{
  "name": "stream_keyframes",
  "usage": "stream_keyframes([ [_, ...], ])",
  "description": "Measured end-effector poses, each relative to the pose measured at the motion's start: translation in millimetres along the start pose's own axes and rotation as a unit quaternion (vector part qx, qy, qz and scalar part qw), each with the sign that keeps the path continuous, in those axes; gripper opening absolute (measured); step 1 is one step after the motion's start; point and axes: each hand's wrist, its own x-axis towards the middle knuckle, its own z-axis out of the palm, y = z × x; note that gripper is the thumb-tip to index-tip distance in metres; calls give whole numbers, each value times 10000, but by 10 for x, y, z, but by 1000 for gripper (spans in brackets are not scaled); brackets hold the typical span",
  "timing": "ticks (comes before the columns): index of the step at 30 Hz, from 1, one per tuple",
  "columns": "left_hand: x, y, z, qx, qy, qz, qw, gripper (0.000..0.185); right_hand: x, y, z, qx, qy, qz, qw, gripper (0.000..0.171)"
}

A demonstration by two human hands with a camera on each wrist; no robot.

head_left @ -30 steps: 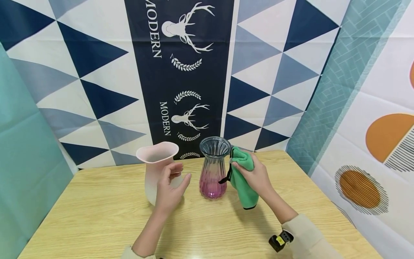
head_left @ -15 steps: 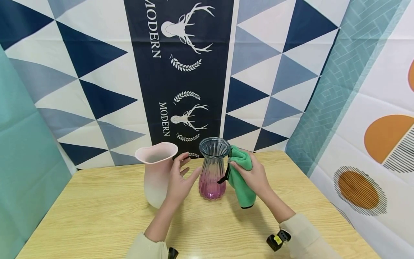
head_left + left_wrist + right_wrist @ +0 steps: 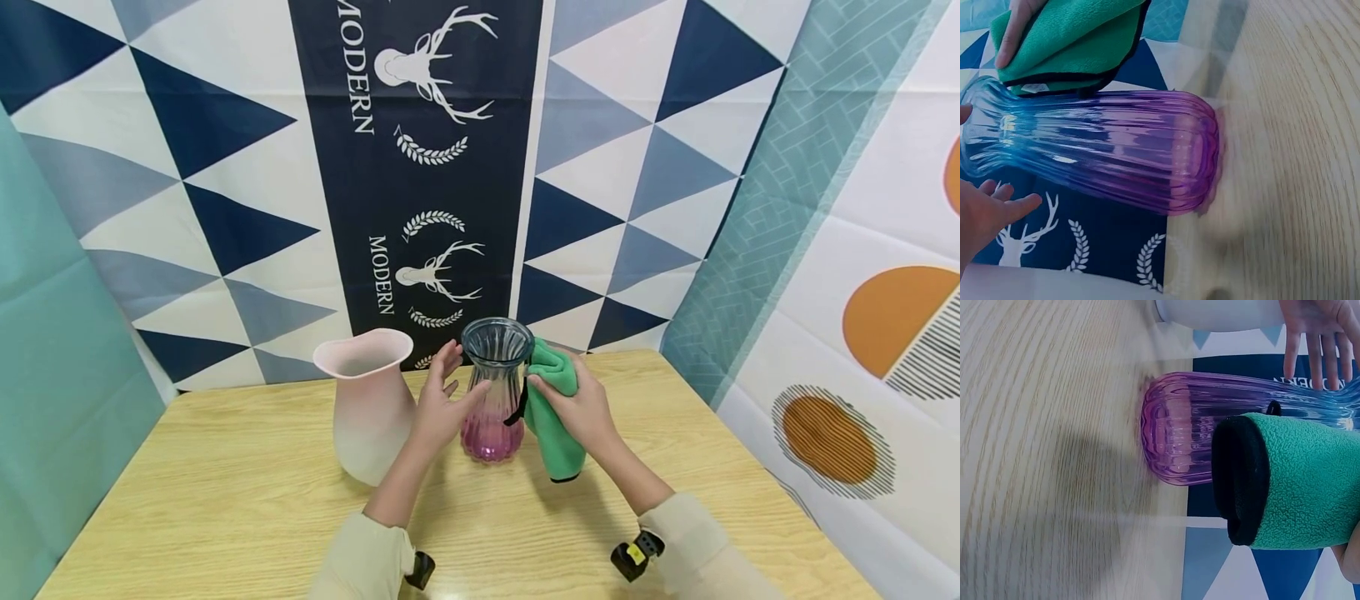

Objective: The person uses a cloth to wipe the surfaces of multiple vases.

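A ribbed glass vase (image 3: 491,417), blue at its flared rim and pink-purple at the base, stands upright on the table. My left hand (image 3: 442,408) is at its left side near the neck, thumb spread from the straight fingers (image 3: 1329,359). On the other side, my right hand (image 3: 588,408) grips a folded green cloth (image 3: 555,433) with black edging. The cloth hangs down beside the glass vase and overlaps its right side in the head view. Its black loop crosses in front of the glass.
Left of the glass vase stands a taller pink-and-white vase (image 3: 371,417) with a wavy rim, close to my left forearm. The wooden table (image 3: 210,500) ends at a patterned backdrop (image 3: 420,183) just behind both vases.
My left hand has moved right, from in front of the pink-and-white vase to the glass vase's neck. My right hand has shifted slightly left with the green cloth.
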Motion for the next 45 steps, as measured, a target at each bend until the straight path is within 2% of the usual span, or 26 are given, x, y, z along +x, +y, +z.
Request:
stream_keyframes([
  [13,150,-146,137,330,-243,-154,9990,79,15,-11,71,62,-41,116,9999,57],
  [20,206,-236,150,339,-239,-71,9991,57,27,-20,152,138,-58,80,9999,58],
  [33,215,-196,134,554,-382,-106,9977,53,43,-24,232,-11,-184,303,9994,53],
  [45,218,-218,123,655,-438,58,9969,53,24,39,239,-568,-593,106,9966,48],
])
